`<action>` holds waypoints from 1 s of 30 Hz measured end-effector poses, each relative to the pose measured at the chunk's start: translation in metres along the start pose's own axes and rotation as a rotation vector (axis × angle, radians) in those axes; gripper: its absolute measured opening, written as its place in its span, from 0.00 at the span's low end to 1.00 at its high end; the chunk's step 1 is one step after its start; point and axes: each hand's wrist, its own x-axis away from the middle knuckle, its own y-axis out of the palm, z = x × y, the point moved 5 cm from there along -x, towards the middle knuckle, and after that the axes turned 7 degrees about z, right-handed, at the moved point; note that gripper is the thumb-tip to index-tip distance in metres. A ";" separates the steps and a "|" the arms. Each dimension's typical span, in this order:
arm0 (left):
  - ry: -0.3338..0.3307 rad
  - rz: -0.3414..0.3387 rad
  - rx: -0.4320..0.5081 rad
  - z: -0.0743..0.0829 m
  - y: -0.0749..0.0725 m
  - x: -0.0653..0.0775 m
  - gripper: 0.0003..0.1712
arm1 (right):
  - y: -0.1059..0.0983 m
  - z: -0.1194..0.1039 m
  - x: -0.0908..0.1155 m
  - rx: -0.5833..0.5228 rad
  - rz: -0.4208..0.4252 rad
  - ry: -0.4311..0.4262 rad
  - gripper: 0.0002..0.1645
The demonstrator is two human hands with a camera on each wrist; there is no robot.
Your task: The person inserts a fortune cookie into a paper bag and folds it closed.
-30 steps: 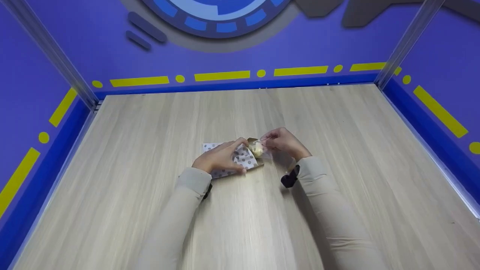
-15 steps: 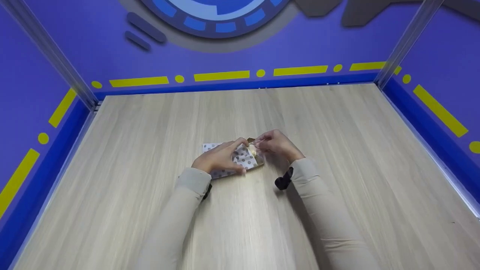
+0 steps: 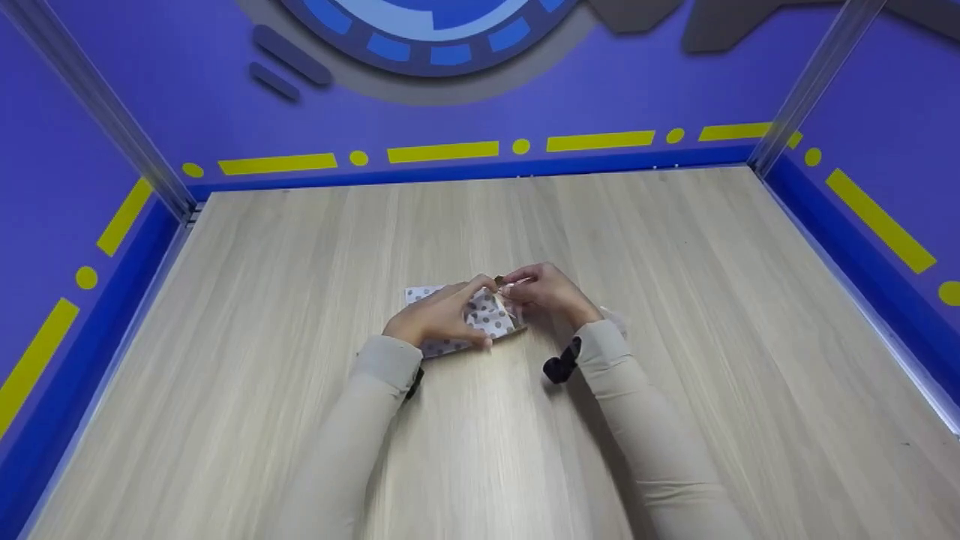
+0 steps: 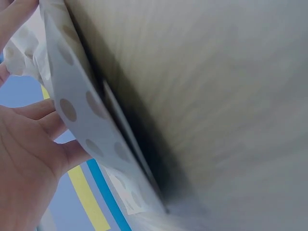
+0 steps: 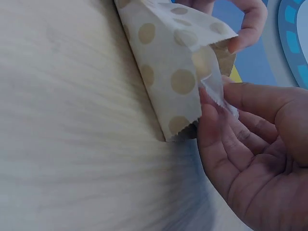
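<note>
A white paper bag with grey-brown dots lies on the table, its zigzag-cut mouth turned to the right. My left hand holds it from above, thumb at the near edge and fingers at the far edge. The left wrist view shows the bag raised on edge beside the left palm. At the mouth, my right hand pinches a clear plastic packet with thumb and fingertips. Most of the packet is inside the bag, where something pale yellow shows faintly. Its contents are hidden.
The wooden table runs under both forearms. Blue-purple panels with yellow dashes stand along its back and sides. Beside the right cuff shows a whitish translucent patch that I cannot identify.
My right hand has moved left toward the bag, and the plastic packet has slid from outside the mouth to mostly inside. The left hand and bag have stayed in place.
</note>
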 end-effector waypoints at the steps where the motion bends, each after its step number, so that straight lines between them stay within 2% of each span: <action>1: -0.001 0.000 0.002 0.000 0.000 0.000 0.44 | -0.001 0.001 0.001 -0.015 -0.002 0.007 0.21; 6: -0.008 -0.003 0.002 0.000 0.001 0.000 0.45 | -0.006 0.003 0.005 -0.073 -0.004 0.044 0.22; 13: -0.016 -0.005 -0.009 0.000 0.000 0.001 0.45 | -0.018 0.005 0.009 -0.072 0.037 0.033 0.21; 16: -0.016 -0.005 -0.009 0.000 -0.001 0.001 0.45 | -0.019 0.005 0.011 -0.118 0.037 0.040 0.20; 22: -0.005 -0.003 -0.018 0.001 0.000 0.001 0.46 | -0.016 0.006 0.012 -0.218 -0.001 0.117 0.19; 25: -0.006 -0.010 -0.022 0.001 0.000 0.001 0.46 | -0.015 0.005 0.012 -0.222 -0.021 0.135 0.20; 30: -0.017 -0.020 -0.033 0.001 0.000 0.001 0.47 | -0.017 0.005 0.014 -0.157 -0.035 0.106 0.22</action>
